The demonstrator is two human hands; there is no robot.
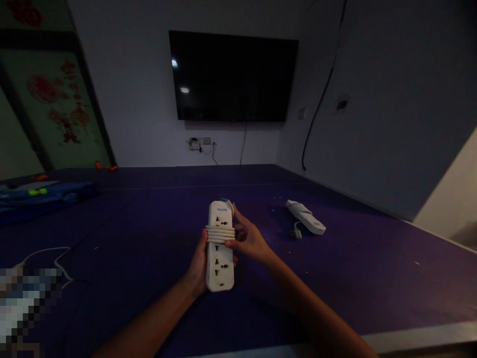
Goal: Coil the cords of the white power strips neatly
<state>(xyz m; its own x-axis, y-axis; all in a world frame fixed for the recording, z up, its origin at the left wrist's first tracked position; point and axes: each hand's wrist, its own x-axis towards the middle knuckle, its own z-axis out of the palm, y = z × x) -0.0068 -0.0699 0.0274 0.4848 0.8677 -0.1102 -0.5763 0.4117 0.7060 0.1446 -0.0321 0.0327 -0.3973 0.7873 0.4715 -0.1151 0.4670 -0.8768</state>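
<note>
A person's two bare hands hold a white power strip [220,266] upright at the centre of the view, above a broad purple surface [149,278]; the strip's socket face is turned toward the viewer, with blue lettering near its top end; its white cord [219,234] is wound around the middle in several neat, side-by-side turns.

The left hand [198,263] grasps the strip along its left edge, thumb pointing up beside the coil, most of its fingers hidden behind; the right hand [250,241] is at the right edge, its thumb pressed against the lower turns of the cord and its index finger reaching up toward the strip's top corner; how tightly its other fingers are curled cannot be told.

To the right, well apart from the hands, a second white power strip [312,222] lies on the surface, cord wrapped around its far end and its plug [295,232] just beside it; at the far left lie blue fabric [55,195] and, nearer, a loose white cable [61,254]; the lower left corner is blurred by pixelation; a dark television [234,77] hangs on the wall beyond; a door [61,109] with red decorations stands to the left.
</note>
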